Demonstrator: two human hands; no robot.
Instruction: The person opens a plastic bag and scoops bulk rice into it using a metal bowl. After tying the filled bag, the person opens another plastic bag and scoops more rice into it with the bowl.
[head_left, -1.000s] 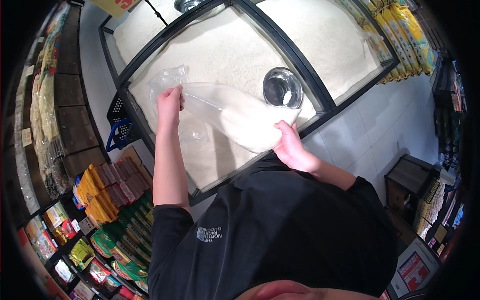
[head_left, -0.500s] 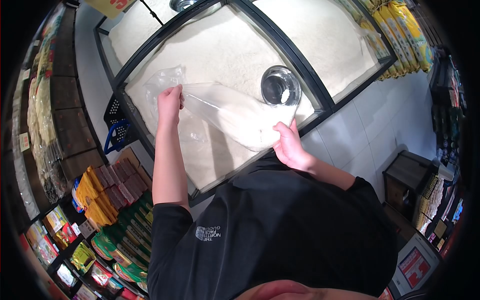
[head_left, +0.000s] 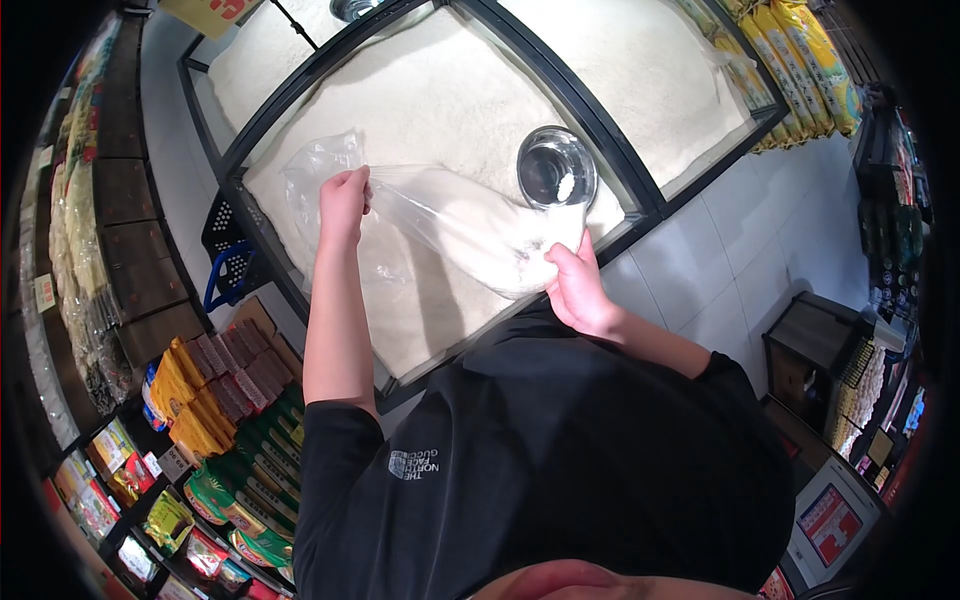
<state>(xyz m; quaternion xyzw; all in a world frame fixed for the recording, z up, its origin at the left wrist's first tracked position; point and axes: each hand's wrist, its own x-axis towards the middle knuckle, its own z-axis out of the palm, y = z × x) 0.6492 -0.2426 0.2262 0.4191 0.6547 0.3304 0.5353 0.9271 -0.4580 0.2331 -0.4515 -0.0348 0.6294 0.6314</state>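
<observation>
A clear plastic bag stretches between my two hands above a bin of white rice. The bag's lower right part bulges with white grains. On the left, my left hand is closed around the gathered neck, and the loose crinkled mouth fans out beyond the fist. My right hand pinches the bag's filled end between thumb and fingers, near the bin's front edge. Just beyond it, a round metal bowl rests on the rice with a few white grains inside.
Black frames divide the bin from neighbouring rice bins. Yellow packages stand at the upper right. A dark basket with a blue handle sits left of the bin. Shelves of packaged goods line the left, and a black stand is at right.
The view has shifted slightly. Both hands keep their hold on the bag, and its filled end looks a little more creased near my right hand.
</observation>
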